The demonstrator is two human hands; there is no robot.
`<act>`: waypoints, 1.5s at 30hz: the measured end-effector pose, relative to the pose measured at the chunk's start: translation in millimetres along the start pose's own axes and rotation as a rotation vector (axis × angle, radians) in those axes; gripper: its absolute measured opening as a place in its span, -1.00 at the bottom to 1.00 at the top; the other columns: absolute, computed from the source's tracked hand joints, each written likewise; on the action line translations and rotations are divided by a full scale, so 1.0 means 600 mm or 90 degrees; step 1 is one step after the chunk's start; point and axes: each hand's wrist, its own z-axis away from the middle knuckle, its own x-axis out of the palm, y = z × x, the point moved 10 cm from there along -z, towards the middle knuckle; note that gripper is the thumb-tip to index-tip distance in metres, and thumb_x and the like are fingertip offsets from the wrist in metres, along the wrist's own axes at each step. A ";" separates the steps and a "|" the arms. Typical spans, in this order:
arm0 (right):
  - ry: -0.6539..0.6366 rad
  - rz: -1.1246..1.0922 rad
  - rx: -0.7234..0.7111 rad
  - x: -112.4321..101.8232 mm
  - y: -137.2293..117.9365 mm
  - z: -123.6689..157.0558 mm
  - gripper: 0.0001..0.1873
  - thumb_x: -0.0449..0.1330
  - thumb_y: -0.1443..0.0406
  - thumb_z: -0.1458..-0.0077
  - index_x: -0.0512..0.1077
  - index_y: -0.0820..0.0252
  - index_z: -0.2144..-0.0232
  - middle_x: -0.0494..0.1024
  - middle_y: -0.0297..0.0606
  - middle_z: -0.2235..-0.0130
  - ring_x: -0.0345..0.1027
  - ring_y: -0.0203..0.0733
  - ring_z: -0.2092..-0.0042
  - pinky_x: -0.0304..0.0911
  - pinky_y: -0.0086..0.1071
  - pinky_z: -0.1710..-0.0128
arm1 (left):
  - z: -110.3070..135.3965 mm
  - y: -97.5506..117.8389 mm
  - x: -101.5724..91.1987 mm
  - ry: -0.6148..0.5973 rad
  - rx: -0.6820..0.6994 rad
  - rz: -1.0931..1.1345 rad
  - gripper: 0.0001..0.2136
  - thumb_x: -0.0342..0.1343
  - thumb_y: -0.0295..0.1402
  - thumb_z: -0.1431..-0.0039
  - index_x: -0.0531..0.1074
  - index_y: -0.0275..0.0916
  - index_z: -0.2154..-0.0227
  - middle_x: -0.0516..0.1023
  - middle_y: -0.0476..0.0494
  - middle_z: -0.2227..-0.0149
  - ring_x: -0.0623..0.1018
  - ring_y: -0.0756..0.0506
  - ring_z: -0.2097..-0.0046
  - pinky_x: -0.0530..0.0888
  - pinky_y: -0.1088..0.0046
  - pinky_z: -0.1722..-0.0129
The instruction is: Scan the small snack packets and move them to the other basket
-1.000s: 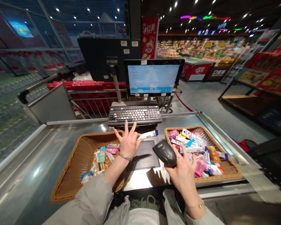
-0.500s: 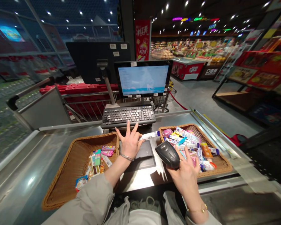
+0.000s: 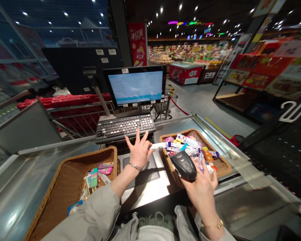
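Observation:
My left hand [image 3: 139,150] hovers over the dark scanner plate [image 3: 150,169] just in front of the keyboard [image 3: 124,126]. It pinches one end of a long white and blue packet [image 3: 160,145] between thumb and forefinger, with the other fingers spread upward. My right hand [image 3: 202,187] is wrapped around a black handheld barcode scanner [image 3: 183,164], held near the front left corner of the right wicker basket [image 3: 222,164], which is full of several small colourful packets.
A left wicker basket [image 3: 65,180] holds several packets along its right side. A lit touchscreen monitor [image 3: 136,86] stands behind the keyboard on the steel counter [image 3: 20,194]. Red shopping baskets and rails lie beyond; store shelves stand at right.
The view has swung to the right, so everything sits further left in the picture. My right hand with the scanner has drawn slightly back toward me. My left hand keeps its pose with the packet.

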 end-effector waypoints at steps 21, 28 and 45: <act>0.007 0.033 0.131 -0.036 0.096 0.000 -0.55 0.11 0.01 -0.08 0.51 0.14 0.11 0.59 -0.11 0.04 0.08 0.11 -0.29 -0.24 0.16 -0.25 | -0.058 0.140 0.092 -0.064 0.101 0.130 -0.59 0.14 -0.13 -0.18 0.37 -0.13 -0.06 0.20 -0.32 -0.31 0.01 -0.37 -0.39 -0.32 -0.39 -0.21; -0.023 0.013 0.055 -0.014 0.029 -0.025 -0.66 0.13 0.09 -0.07 0.51 0.16 0.21 0.57 -0.10 0.01 0.09 0.13 -0.28 -0.19 0.12 -0.25 | -0.017 0.037 0.046 -0.045 0.011 0.115 -0.64 0.09 -0.15 -0.23 0.38 -0.12 -0.05 0.21 -0.30 -0.31 0.04 -0.36 -0.38 -0.27 -0.39 -0.22; -0.193 -0.067 -0.214 0.085 -0.203 -0.006 -0.72 0.18 0.27 0.01 0.53 0.17 0.21 0.52 -0.22 -0.09 0.06 0.15 -0.30 -0.24 0.14 -0.28 | 0.126 -0.077 -0.090 -0.101 0.021 0.026 -0.21 0.27 0.10 0.09 0.26 -0.08 -0.21 0.01 -0.37 -0.38 -0.15 -0.45 -0.40 -0.33 -0.41 -0.19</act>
